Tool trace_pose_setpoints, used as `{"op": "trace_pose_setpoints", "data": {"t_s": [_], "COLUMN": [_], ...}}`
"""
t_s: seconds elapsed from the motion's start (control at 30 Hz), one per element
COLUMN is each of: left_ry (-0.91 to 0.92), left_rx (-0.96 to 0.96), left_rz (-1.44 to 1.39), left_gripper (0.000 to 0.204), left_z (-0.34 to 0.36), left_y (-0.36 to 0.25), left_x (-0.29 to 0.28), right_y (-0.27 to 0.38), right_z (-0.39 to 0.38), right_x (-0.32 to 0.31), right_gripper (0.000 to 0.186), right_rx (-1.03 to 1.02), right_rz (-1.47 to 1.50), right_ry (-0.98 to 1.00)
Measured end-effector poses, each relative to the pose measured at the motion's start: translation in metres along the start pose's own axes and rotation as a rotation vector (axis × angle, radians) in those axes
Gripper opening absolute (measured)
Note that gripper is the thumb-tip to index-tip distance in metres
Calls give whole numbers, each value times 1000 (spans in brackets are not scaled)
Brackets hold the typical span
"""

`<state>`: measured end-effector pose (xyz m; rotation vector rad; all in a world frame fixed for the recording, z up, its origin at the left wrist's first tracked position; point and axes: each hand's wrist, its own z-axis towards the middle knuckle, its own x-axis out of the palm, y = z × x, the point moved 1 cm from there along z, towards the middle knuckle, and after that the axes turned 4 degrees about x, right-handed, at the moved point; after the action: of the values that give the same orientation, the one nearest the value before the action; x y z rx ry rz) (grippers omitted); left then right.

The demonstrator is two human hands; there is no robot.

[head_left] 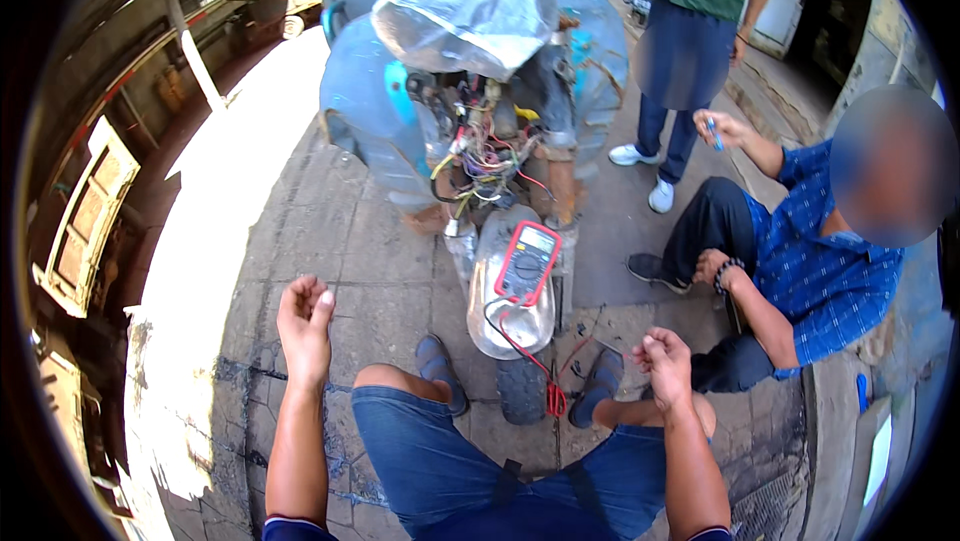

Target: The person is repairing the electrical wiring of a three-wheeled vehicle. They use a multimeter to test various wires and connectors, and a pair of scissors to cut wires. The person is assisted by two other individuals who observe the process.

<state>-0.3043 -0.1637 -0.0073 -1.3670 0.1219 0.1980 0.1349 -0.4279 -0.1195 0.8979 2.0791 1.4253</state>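
Observation:
My left hand [305, 329] is raised over the paving left of the vehicle, its fingers loosely curled in and nothing visible in them. My right hand [666, 366] is above my right knee with thumb and fingers pinched together. A thin dark line runs near its fingertips, too fine to name. Between my hands, a red-framed multimeter [528, 263] lies on the worn metal front fender [510, 311] of a blue three-wheeled vehicle. Its test leads [555, 396] hang down the fender in a red bundle beside the front tyre [521, 391].
Loose coloured wires [490, 166] spill from the vehicle's opened front, beneath a clear plastic sheet [465, 21]. At right a person in a blue patterned shirt [840, 291] squats, holding a small blue object [714, 133]. Another person in dark trousers [685, 61] stands behind.

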Motion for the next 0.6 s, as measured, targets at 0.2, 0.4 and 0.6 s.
{"op": "trace_pose_setpoints", "data": {"t_s": [0.2,0.4,0.6], "left_ry": [-19,-171,-192], "left_rx": [190,567,554], "left_rz": [-312,152,16], "left_gripper": [26,33,33], "left_z": [174,344,454], "left_y": [-70,-124,-146], "left_x": [9,62,122], "right_y": [36,0,-13], "right_z": [37,107,161], "right_x": [-23,-45,-48], "right_gripper": [17,8,10], "right_rx": [-109,-218,-172], "right_rz": [-56,-179,-220], "right_ry": [-6,-159,-247]}}
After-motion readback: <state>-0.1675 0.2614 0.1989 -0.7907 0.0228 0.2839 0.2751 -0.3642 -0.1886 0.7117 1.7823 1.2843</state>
